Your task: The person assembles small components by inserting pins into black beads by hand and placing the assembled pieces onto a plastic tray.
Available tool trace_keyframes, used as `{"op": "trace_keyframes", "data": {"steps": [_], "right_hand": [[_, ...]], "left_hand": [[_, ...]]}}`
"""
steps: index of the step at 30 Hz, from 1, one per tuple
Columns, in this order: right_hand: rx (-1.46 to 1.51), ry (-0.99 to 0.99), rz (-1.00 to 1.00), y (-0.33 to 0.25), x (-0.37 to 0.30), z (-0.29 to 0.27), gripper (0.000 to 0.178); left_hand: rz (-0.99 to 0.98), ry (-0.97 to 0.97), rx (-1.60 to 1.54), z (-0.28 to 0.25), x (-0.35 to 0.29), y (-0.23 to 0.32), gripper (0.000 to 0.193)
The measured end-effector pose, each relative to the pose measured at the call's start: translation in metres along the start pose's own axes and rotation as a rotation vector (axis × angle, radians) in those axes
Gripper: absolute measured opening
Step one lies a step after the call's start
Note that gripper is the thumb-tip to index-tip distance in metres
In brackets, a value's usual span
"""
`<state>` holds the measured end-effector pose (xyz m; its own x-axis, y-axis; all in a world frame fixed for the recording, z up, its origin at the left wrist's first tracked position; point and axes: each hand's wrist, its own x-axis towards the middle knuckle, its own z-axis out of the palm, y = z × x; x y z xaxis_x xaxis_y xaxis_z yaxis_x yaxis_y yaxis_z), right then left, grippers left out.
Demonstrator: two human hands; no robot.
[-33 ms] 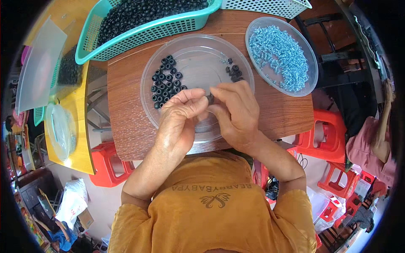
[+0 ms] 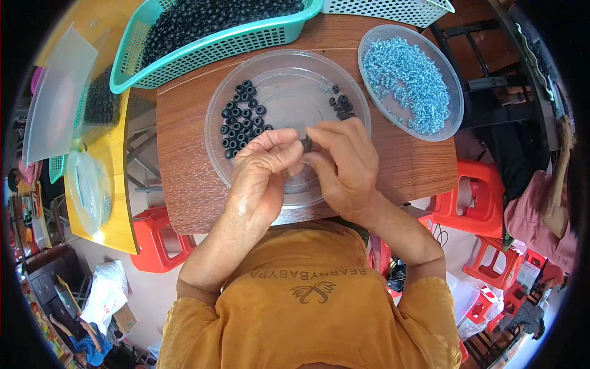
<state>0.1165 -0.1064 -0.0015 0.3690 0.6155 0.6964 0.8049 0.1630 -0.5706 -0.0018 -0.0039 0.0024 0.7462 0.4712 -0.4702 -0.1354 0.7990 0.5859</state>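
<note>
My left hand (image 2: 261, 169) and my right hand (image 2: 347, 163) meet over the near part of a shallow round clear tray (image 2: 213, 117). Between their fingertips is a small dark round piece (image 2: 305, 144), pinched from both sides; the fingers cover most of it. On the tray's left lie several black ring-shaped pieces (image 2: 236, 127), each with a hole. A smaller group of black pieces (image 2: 342, 106) sits at the right, with a few tiny clear bits (image 2: 325, 85) beside it.
A teal basket (image 2: 215, 52) full of black pieces stands at the back left. To the right, a clear round dish (image 2: 456, 92) holds small light-blue pieces (image 2: 412, 80). Red stools (image 2: 470, 200) flank the brown table (image 2: 190, 178). Another person's pink clothing (image 2: 534, 215) shows far right.
</note>
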Motion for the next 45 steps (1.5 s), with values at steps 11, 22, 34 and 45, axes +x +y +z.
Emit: {"op": "trace_keyframes", "data": {"steps": [11, 22, 34, 45], "right_hand": [[0.002, 0.046, 0.023, -0.004, -0.001, 0.002, 0.038], [-0.010, 0.018, 0.013, -0.005, 0.006, -0.006, 0.028], [-0.015, -0.001, -0.002, -0.003, 0.009, -0.008, 0.023], [-0.200, 0.001, -0.210, -0.006, 0.004, -0.001, 0.035]], "left_hand": [[0.080, -0.010, -0.116, 0.009, -0.003, -0.002, 0.017], [0.199, 0.015, 0.045, 0.015, -0.007, 0.001, 0.017], [0.242, 0.049, 0.059, 0.014, -0.005, -0.003, 0.015], [0.236, 0.057, 0.030, 0.015, -0.007, -0.002, 0.015]]}}
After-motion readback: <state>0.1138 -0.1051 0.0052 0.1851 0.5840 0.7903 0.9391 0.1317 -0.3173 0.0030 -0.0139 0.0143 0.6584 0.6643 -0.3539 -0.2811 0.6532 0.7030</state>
